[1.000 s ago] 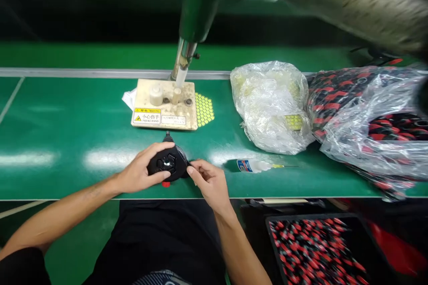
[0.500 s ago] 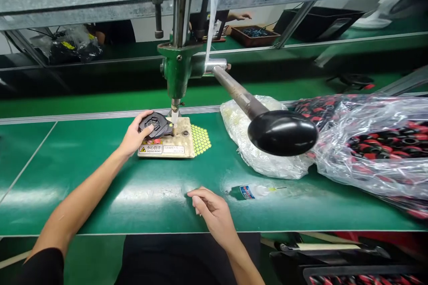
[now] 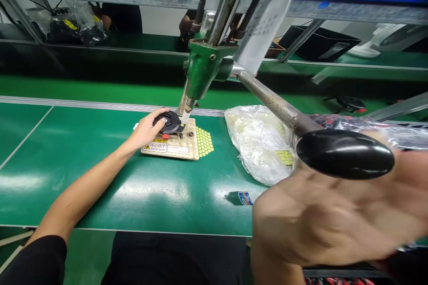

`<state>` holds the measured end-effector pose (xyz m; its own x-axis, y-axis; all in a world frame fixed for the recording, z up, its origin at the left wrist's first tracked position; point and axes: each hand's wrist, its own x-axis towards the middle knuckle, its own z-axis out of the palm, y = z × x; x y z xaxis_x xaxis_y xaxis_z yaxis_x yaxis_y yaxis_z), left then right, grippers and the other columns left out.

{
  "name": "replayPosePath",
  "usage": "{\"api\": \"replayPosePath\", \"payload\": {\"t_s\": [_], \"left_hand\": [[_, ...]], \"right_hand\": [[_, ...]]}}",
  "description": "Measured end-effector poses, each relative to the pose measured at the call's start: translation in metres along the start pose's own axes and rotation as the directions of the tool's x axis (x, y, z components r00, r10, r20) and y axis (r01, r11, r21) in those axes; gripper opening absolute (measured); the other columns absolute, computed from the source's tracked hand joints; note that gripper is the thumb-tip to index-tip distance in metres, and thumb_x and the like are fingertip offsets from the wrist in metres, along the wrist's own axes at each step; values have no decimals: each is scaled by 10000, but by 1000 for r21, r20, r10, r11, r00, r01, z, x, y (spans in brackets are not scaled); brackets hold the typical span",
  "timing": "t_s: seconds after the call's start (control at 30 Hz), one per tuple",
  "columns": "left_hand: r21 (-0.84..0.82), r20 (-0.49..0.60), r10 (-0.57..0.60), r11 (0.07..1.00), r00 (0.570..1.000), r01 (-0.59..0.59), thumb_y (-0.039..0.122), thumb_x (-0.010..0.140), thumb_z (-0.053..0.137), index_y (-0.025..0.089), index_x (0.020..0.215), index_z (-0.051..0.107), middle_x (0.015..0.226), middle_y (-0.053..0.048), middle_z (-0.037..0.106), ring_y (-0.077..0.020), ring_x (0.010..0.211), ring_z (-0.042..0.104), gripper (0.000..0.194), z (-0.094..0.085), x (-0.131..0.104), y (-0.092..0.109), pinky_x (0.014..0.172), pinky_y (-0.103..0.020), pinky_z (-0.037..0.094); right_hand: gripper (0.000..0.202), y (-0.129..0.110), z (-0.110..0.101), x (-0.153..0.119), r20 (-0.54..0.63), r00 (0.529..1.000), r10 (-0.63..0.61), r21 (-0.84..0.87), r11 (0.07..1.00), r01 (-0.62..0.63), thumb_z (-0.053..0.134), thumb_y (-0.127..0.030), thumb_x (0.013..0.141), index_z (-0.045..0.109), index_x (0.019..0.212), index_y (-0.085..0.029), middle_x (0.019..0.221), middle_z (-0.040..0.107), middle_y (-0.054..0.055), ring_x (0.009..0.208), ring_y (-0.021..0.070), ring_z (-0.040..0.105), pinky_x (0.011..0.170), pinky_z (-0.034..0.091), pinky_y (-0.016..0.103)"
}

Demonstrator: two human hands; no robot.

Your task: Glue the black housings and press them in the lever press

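My left hand (image 3: 147,130) grips a round black plastic part (image 3: 170,121) with a small red piece on its lower edge. The part rests on the pale base plate (image 3: 192,148) of a green hand press (image 3: 202,69); the press tip (image 3: 185,118) is right at the part's right side. Large and blurred at lower right, my right hand (image 3: 321,222) is at the black knob (image 3: 346,154) of the press lever (image 3: 270,95), behind and below it. Its fingers are smeared and partly covered by the knob, so their grip does not show.
Beside the base lies a sheet of yellow-green round dots (image 3: 204,141). A clear plastic bag (image 3: 250,142) lies to the right, with a small labelled bottle (image 3: 245,198) nearer me. Black and red parts in plastic (image 3: 337,120) are behind the knob. Another person (image 3: 122,18) is across the bench.
My right hand has risen from the table front to the lever knob at right. My left hand still holds the black part at the press tip. The view has shifted.
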<state>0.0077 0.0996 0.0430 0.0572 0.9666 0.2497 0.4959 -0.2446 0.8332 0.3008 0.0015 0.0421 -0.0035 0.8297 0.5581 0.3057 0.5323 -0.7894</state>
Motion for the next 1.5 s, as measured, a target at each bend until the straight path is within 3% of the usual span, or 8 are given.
{"api": "replayPosePath", "payload": {"t_s": [0.13,0.27,0.33,0.43,0.63,1.23,1.33,1.5], "left_hand": [[10,3,-2,1000,1000,2,362,1019,479,167,1456,642,1490,-104,684,-280,1372,634,507,2,-2,0,1219,-423,471],[34,-21,-11,999,1000,12,361,1016,480,183,1459,645,1492,-93,685,-286,1375,636,505,3,-3,0,1213,-422,480],[40,-27,-9,999,1000,10,360,1014,487,176,1461,645,1486,-99,688,-289,1372,638,509,4,-3,-1,1210,-427,483],[39,-27,-2,999,1000,3,361,1013,496,173,1465,644,1489,-100,688,-289,1381,633,511,5,-3,-3,1215,-433,478],[31,-30,-15,999,999,16,380,1016,501,178,1480,635,1502,-98,680,-286,1393,626,524,5,-2,-5,1226,-432,468],[40,-34,-14,999,999,16,376,1007,477,180,1465,642,1487,-93,689,-289,1368,643,525,5,-3,-1,1194,-431,501],[48,-32,-21,999,999,22,378,998,477,172,1458,646,1471,-100,698,-294,1343,657,531,6,-3,0,1180,-442,511],[56,-33,-9,998,999,11,375,991,484,159,1466,638,1469,-104,699,-290,1341,655,544,6,-3,0,1191,-448,503]], "right_hand": [[245,-26,2,33,-70,977,-200,-47,979,197,685,-445,959,694,850,-226,748,606,31,683,192,623,637,554,375],[247,-38,26,49,-285,836,-469,-23,875,483,597,-314,1014,616,780,-238,657,549,-9,614,169,579,653,526,387],[276,-34,40,49,-302,798,-521,-50,845,532,592,-203,1000,558,727,-235,631,532,-18,637,171,579,678,515,389],[300,-22,50,42,-261,820,-509,-90,859,505,583,-121,969,519,698,-233,652,551,-4,713,193,594,709,519,405],[260,-19,39,37,-147,829,-539,-94,842,531,606,-100,940,527,736,-241,684,592,-13,729,187,593,760,548,428],[256,-20,39,38,-180,830,-529,-49,847,529,609,-81,936,563,726,-220,694,603,-9,759,188,615,776,553,425],[275,-31,36,41,-192,848,-493,-3,865,502,601,-112,965,565,710,-209,677,587,-9,715,172,586,766,548,423],[344,-75,27,54,-274,871,-408,73,894,441,615,-257,1029,568,689,-225,604,510,-15,609,171,526,744,536,455]]}}
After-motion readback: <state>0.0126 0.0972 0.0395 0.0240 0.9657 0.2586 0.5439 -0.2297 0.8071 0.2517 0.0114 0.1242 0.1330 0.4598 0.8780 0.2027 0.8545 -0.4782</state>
